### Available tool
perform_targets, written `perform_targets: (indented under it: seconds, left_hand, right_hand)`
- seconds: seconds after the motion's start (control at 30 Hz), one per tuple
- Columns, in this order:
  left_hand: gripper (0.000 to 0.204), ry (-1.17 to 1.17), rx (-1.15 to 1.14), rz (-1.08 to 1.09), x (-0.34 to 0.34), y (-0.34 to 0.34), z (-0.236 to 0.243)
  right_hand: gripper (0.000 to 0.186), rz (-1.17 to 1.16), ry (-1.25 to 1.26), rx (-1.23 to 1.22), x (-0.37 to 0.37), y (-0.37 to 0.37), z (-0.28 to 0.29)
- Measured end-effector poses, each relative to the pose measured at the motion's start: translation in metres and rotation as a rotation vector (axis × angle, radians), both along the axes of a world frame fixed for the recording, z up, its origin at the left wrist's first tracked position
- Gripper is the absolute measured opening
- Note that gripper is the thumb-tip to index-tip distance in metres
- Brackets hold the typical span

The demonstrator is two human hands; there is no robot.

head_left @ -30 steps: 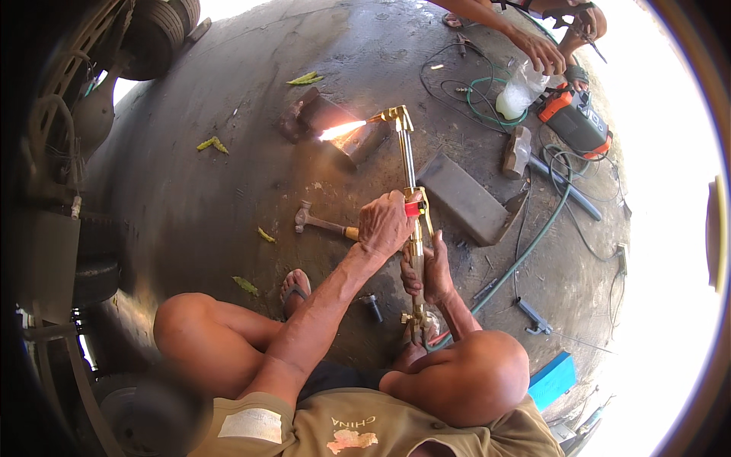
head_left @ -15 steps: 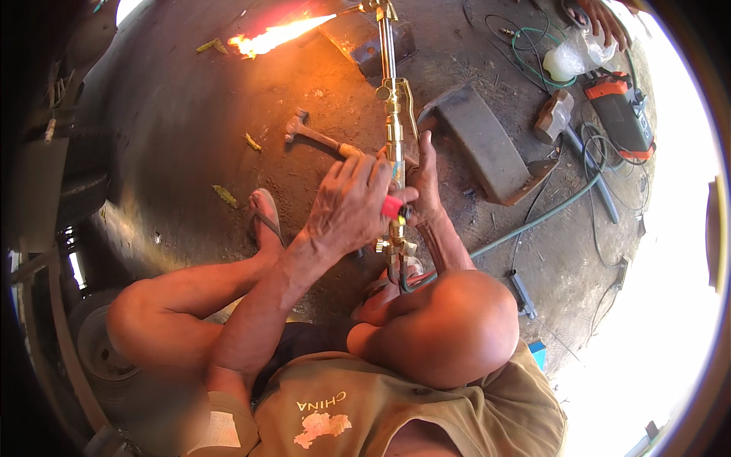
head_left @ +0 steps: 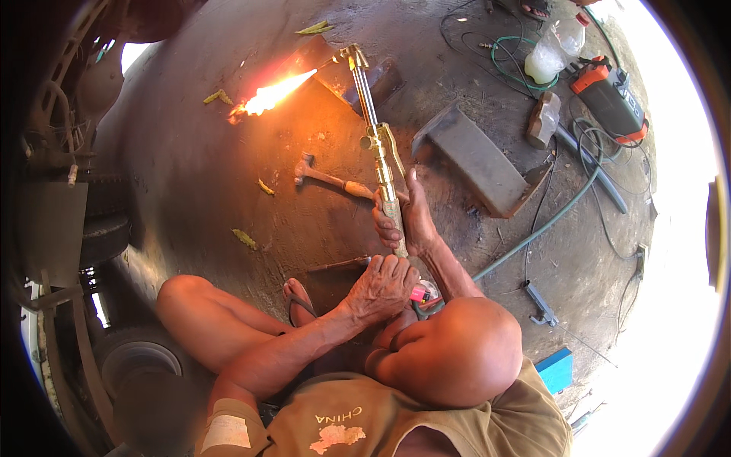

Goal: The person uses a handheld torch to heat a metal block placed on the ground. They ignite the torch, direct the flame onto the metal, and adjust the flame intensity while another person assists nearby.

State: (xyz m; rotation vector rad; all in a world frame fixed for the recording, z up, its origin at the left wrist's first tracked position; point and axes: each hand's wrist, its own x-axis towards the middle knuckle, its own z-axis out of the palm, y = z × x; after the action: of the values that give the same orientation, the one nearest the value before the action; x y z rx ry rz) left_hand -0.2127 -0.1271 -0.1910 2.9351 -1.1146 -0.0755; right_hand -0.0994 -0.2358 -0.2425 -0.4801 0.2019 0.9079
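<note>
Free floor (head_left: 194, 179) well left of the hammer (head_left: 327, 179), torch flame (head_left: 278, 93) in the way beyond

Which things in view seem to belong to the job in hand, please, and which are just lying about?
Apparently in use:
lit torch, gripped in the right hand
small pink object at the left hand
perhaps the dark metal piece by the torch tip

Apparently just lying about:
wooden-handled hammer
sledgehammer
bent metal piece
orange-and-black machine
blue box

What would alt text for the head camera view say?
Someone's right hand grips a lit, brass-coloured torch, its bright flame pointing left; the left hand is curled near the torch's lower end. A wooden-handled hammer and metal channel lie nearby.
</note>
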Motion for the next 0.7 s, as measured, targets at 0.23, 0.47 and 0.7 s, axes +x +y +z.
perform_targets:
  seconds: [0.23, 0.47, 0.7]
  left_hand:
    - [0.009, -0.081, -0.117, -0.143, 0.012, 0.008, 0.008]
    - [0.026, -0.251, -0.366, 0.219, 0.068, 0.021, 0.042]
    - [0.041, -0.303, -0.113, 0.416, 0.142, 0.039, 0.029]
  right_hand:
    - [0.082, -0.049, -0.05, -0.052, -0.004, -0.007, 0.013]
    - [0.082, -0.031, -0.002, -0.203, -0.017, -0.012, 0.019]
    - [0.077, 0.0, -0.067, -0.135, -0.035, 0.0, 0.011]
